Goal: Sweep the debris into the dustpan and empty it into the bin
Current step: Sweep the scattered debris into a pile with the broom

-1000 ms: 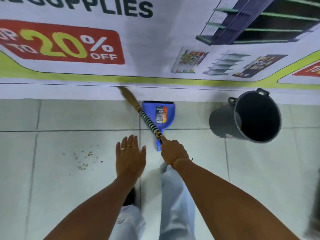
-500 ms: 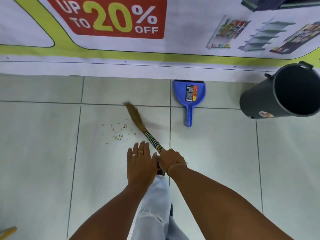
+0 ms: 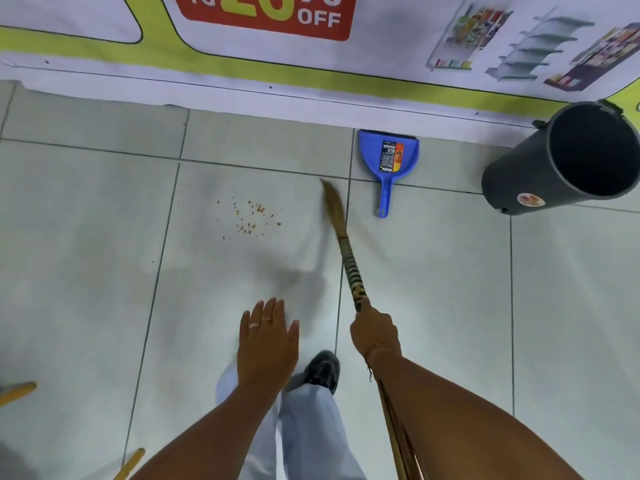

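Small brown crumbs of debris (image 3: 251, 218) lie scattered on a pale floor tile. My right hand (image 3: 375, 332) grips the striped handle of a straw broom (image 3: 343, 237), whose far end hovers blurred to the right of the crumbs. My left hand (image 3: 266, 341) is flat with fingers spread, holding nothing. A blue dustpan (image 3: 389, 155) lies against the wall base, its handle towards me. A dark grey bin (image 3: 561, 157) stands to its right, open at the top.
A printed banner (image 3: 263, 15) covers the wall ahead. My shoe (image 3: 322, 368) and pale trouser leg (image 3: 311, 431) show below my hands. Yellow sticks (image 3: 17, 391) poke in at the lower left edge.
The broom's far end has swung from the left, near the crumbs, to the right of them. The view has shifted, so the debris, dustpan and bin sit lower in frame.
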